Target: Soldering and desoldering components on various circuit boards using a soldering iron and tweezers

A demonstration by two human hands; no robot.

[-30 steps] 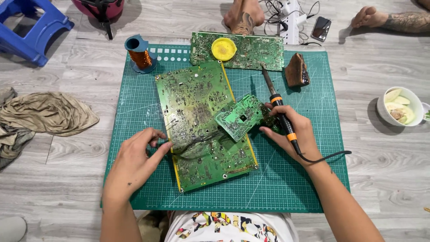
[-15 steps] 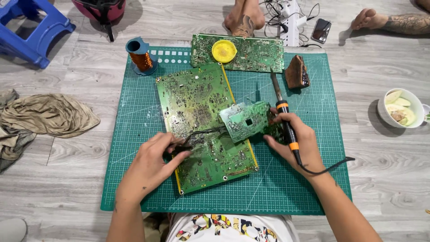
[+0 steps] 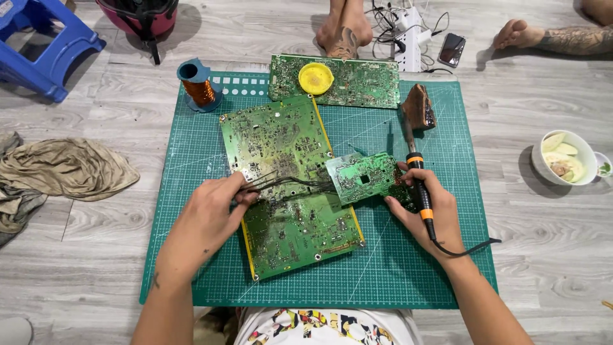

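A green gridded cutting mat [image 3: 204, 268] covers the grey wood-look floor. On it lies a large green circuit board [image 3: 281, 160]. The left hand [image 3: 207, 214] pinches a bundle of dark wires [image 3: 294, 185] over that board. The right hand [image 3: 424, 214] is closed around a black-and-orange soldering iron [image 3: 415, 179], its fingers steadying a small green circuit board [image 3: 361, 176].

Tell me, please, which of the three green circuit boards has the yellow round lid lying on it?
The far board at the mat's top edge, carrying the yellow lid; the large board and small board carry none.
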